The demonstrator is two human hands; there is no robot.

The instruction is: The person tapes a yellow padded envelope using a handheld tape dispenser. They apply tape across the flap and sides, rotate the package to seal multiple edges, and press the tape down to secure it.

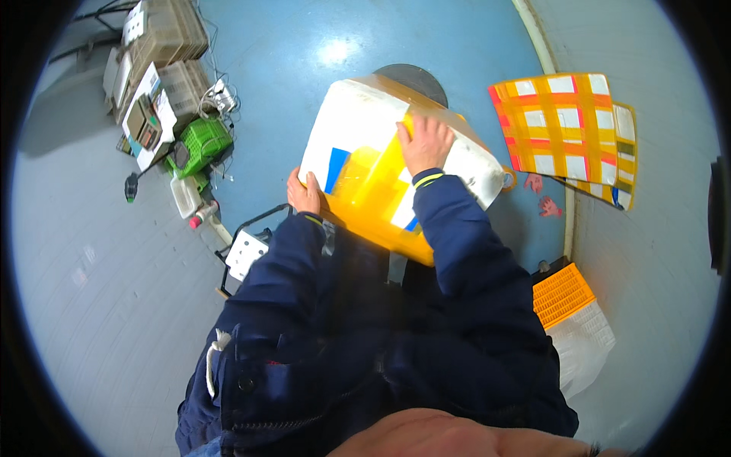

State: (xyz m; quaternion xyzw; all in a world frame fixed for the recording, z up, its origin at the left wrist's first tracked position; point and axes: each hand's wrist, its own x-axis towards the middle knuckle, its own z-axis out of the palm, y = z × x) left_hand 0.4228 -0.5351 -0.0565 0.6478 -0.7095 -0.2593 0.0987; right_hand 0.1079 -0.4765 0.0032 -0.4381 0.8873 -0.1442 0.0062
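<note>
A white foam box [343, 114], banded with wide yellow tape and marked by blue patches, sits tilted in front of my body. My left hand [305, 193] grips its near left edge, thumb on the top and fingers down the side. Across the top, my right hand [428, 143] lies with its palm on the yellow tape [373, 186], thumb apart from the fingers. Nothing shows between that hand and the tape. The box hides most of a dark round disc [417, 79] beyond it.
Taped white foam panels [560, 126] lean at the right wall. Near them lie a tape roll [509, 179] and pink gloves [549, 206]. An orange crate [563, 295] stands lower right. At left are stacked crates [171, 34], a green basket [205, 142] and a white-topped stool [247, 254].
</note>
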